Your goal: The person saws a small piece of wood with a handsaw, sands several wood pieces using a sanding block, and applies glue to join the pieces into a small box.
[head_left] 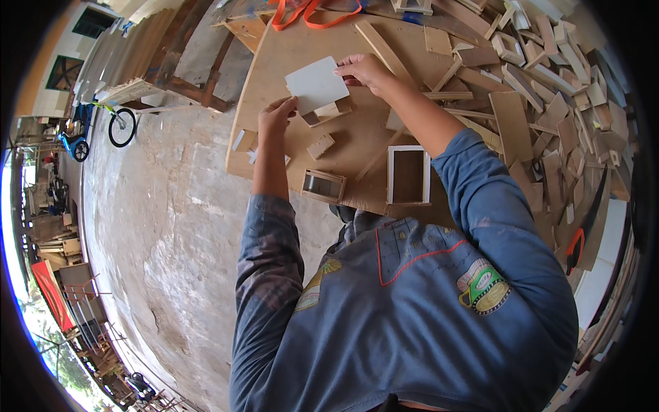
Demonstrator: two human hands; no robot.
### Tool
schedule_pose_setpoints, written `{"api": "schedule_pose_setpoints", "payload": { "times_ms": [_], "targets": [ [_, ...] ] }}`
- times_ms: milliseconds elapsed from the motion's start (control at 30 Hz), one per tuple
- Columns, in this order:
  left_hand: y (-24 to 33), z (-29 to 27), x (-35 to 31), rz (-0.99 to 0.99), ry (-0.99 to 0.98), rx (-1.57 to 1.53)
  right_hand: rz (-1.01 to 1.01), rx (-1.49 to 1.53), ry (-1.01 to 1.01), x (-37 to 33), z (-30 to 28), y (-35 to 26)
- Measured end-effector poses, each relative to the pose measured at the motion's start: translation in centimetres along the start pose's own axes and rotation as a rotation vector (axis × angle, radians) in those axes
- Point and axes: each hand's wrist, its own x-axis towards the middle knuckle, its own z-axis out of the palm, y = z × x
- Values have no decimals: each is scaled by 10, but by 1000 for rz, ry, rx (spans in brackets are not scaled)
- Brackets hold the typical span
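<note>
Between my two hands a thin white rectangular panel (318, 85) is held up over the wooden table (268, 75). My left hand (279, 114) pinches its lower left corner. The fingers of my right hand (362, 71) grip its upper right edge. Below the panel, partly hidden by it, lies a small wooden piece (329, 113). Nearer to me are a small wood block (320, 145), a little wooden box with a dark opening (322, 185) and a white-edged rectangular frame (410, 147).
Scrap wood pieces (508, 123) pile up over the table's right side. A long wood strip (382, 48) lies beyond my right hand. Orange straps (316, 17) rest at the far edge. An orange-handled saw (575, 251) is at the right. A bicycle (122, 128) stands far left.
</note>
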Motion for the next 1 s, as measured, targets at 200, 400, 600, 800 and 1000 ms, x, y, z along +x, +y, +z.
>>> {"api": "schedule_pose_setpoints", "payload": {
  "times_ms": [200,400,600,800,1000],
  "targets": [
    [1,-2,-3,19,-9,11,-15,22,-2,0,2,2],
    [-6,-4,-1,12,-14,-4,-33,26,-6,2,3,5],
    [-11,-5,0,1,-12,-70,-56,4,-22,4,5,5],
    [-10,-3,-5,-20,-13,-103,-49,11,-38,4,4,6],
    [-11,-3,-6,-35,-9,-151,-26,0,-28,-4,4,0]
  ]
}}
